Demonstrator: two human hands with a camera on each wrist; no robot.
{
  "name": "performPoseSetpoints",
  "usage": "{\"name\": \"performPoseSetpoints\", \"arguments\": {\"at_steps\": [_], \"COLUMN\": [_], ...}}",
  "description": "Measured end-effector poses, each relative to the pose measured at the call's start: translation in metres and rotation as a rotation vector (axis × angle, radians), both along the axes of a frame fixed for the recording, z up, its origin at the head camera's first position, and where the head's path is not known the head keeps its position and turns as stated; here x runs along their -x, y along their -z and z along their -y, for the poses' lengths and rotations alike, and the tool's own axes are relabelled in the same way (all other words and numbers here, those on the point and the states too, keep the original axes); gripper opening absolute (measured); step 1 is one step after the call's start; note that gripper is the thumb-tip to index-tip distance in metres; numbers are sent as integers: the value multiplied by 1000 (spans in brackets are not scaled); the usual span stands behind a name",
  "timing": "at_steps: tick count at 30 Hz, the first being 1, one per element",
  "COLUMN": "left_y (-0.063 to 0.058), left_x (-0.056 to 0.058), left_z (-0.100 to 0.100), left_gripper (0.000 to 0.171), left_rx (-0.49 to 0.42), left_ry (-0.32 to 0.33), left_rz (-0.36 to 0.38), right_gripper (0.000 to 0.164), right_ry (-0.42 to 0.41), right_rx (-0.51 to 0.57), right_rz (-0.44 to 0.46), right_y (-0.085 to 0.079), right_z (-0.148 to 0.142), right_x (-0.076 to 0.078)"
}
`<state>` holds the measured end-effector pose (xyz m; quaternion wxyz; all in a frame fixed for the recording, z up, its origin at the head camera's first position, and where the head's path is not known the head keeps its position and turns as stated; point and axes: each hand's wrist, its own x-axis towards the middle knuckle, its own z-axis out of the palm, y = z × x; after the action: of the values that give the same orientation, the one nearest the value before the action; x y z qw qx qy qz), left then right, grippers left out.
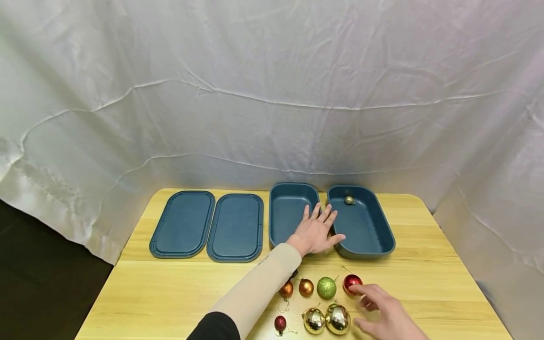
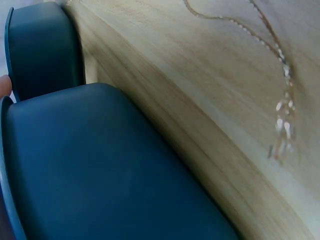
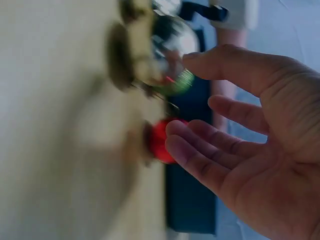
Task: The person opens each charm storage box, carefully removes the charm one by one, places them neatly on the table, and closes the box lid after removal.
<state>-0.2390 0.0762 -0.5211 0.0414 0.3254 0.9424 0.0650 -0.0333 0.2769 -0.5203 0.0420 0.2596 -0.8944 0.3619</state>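
Observation:
Fingers spread, my left hand (image 1: 313, 233) lies over the near part of the left blue container (image 1: 284, 215), its thumb reaching the side of the right blue container (image 1: 366, 231). A small gold bauble (image 1: 349, 200) sits inside that right container. My right hand (image 1: 386, 312) is beside a shiny red bauble (image 1: 352, 282), its fingers loosely bent and the fingertips overlapping it in the head view. The right wrist view shows the red bauble (image 3: 159, 141) past the fingertips, not enclosed by them. Two large gold baubles (image 1: 338, 318) lie left of this hand.
A glittery green bauble (image 1: 326, 287), two orange baubles (image 1: 306, 287) and a small dark red bauble (image 1: 280, 323) lie on the wooden table (image 1: 170, 297). Two flat blue lids (image 1: 235, 226) are at the left. Behind the table hangs a pale curtain (image 1: 272, 132).

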Motion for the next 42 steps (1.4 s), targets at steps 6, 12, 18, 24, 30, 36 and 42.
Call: {"name": "performPoseSetpoints", "arguments": {"at_steps": [6, 12, 18, 24, 30, 36, 42], "left_y": [-1, -1, 0, -1, -2, -3, -3], "left_x": [0, -1, 0, 1, 0, 0, 0], "left_z": [-1, 0, 0, 1, 0, 0, 0], "left_gripper": [86, 86, 87, 86, 86, 87, 86], "left_rx": [3, 10, 11, 21, 28, 35, 22], "left_ry": [2, -3, 4, 3, 5, 6, 9], "left_rz": [5, -1, -7, -13, -5, -8, -15], "right_gripper": [48, 36, 40, 50, 53, 54, 54], "right_ry": [214, 372, 462, 526, 557, 555, 586], "right_rx": [34, 116, 156, 178, 143, 135, 77], "right_rz": [-52, 103, 160, 220, 221, 257, 275], "right_y": [-33, -54, -59, -54, -41, -27, -16], "right_z": [-5, -19, -32, -36, -38, -39, -39], "right_x": [28, 75, 126, 172, 207, 233, 250]}}
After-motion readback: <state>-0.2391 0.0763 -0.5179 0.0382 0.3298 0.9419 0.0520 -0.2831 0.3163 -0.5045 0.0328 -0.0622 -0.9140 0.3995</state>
